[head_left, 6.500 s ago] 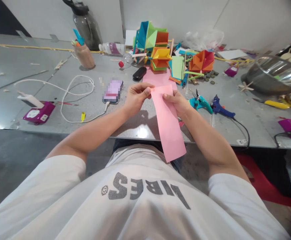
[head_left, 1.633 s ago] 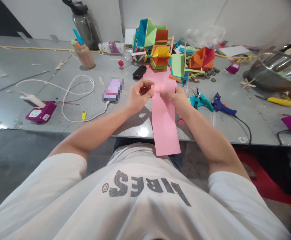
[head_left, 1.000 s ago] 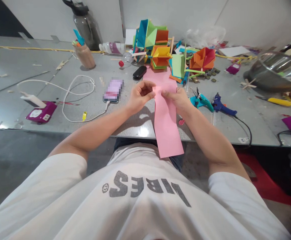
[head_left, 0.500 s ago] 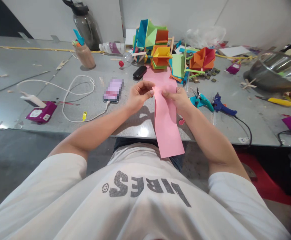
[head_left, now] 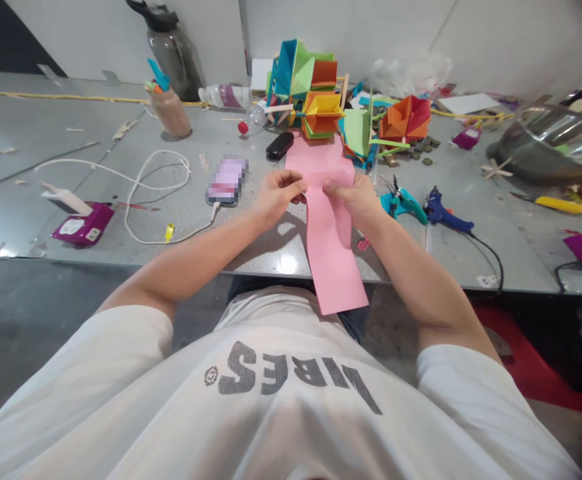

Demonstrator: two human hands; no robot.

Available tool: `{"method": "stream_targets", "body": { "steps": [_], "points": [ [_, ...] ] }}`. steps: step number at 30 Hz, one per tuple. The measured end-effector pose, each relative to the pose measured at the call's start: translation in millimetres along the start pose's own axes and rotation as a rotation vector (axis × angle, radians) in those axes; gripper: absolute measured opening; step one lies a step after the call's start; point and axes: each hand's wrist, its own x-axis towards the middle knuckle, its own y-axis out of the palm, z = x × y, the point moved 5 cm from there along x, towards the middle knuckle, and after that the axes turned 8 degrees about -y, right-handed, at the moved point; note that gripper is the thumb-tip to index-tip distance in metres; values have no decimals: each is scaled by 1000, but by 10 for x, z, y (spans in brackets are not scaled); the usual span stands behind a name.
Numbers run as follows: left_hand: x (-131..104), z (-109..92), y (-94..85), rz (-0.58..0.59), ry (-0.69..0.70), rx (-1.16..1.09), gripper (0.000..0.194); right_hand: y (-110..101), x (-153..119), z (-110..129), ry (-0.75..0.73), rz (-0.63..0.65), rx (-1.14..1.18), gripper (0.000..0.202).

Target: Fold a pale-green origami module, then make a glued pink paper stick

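A long strip of pink paper (head_left: 331, 247) hangs between my hands, its lower end drooping past the table's front edge. My left hand (head_left: 279, 193) pinches the strip's left edge between thumb and fingers. On the opposite side, my right hand (head_left: 358, 197) grips it with the thumb on top and the fingers behind, out of sight. More pink paper lies flat just beyond the hands; I cannot tell whether it is joined to the strip. Behind it stand folded paper shapes (head_left: 321, 113) in blue, green, orange and yellow.
Left of my hands lie a phone (head_left: 227, 180) on a white cable and a black case (head_left: 279, 145). To the right are teal cutters (head_left: 405, 203), a blue glue gun (head_left: 445, 210) and a metal bowl (head_left: 525, 160). A large bottle (head_left: 173, 57) stands at the back left.
The strip's left edge has shifted slightly left and its upper part lies flatter. My left hand has dropped a little along that edge; my right hand has barely moved.
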Motion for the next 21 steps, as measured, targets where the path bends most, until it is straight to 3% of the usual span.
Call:
{"method": "stream_targets", "body": {
  "steps": [4, 12, 16, 21],
  "points": [
    [-54, -52, 38, -60, -4, 69, 32, -1, -21, 9, -34, -24, -39, 47],
    [-112, -114, 41, -133, 127, 194, 36, 58, -65, -28, -86, -97, -86, 41],
    [-156, -129, 31, -193, 202, 290, 35, 153, -144, -15, -128, -150, -86, 36],
    [-150, -112, -14, -249, 220, 326, 29, 206, -180, -21, -106, -129, -106, 42]
  ]
}}
